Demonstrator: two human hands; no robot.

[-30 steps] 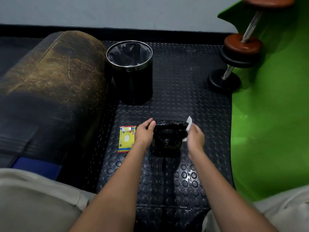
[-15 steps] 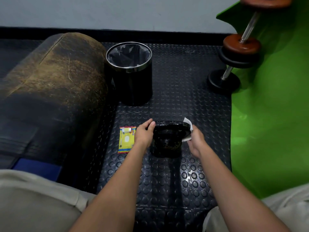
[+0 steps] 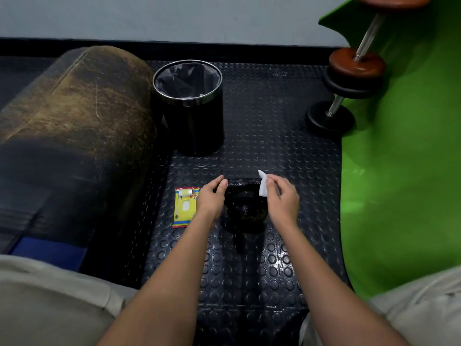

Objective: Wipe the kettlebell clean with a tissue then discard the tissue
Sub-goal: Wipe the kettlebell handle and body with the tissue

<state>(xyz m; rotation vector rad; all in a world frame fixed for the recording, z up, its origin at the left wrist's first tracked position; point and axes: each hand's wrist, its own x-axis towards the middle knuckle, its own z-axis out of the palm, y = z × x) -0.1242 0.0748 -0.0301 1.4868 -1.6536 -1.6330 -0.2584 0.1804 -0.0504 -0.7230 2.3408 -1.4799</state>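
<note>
While the kettlebell (image 3: pixel 245 208) stands on the studded black floor mat (image 3: pixel 274 136) at the centre of the head view, both hands work at its upper part. At 9 o'clock of the kettlebell, the left hand (image 3: pixel 210 199) rests against its side, with the fingers curled around the left end of the handle. At 3 o'clock, the right hand (image 3: pixel 283 202) pinches a white tissue (image 3: pixel 262 187) between thumb and fingers; the tissue touches the right end of the handle. A yellow tissue packet (image 3: pixel 185 207) lies flat on the mat just beside the left hand, at 9 o'clock of it. A round black waste bin (image 3: pixel 189 108) with a chrome rim and a dark liner stands upright on the mat at 11 o'clock of the kettlebell, well apart from it. A worn brown-and-black cylindrical bolster (image 3: pixel 74 126) lies at 9 o'clock of the bin. A dumbbell (image 3: pixel 354 68) with brown and black plates leans at 2 o'clock, at the edge of a green sheet (image 3: pixel 404 171).
</note>
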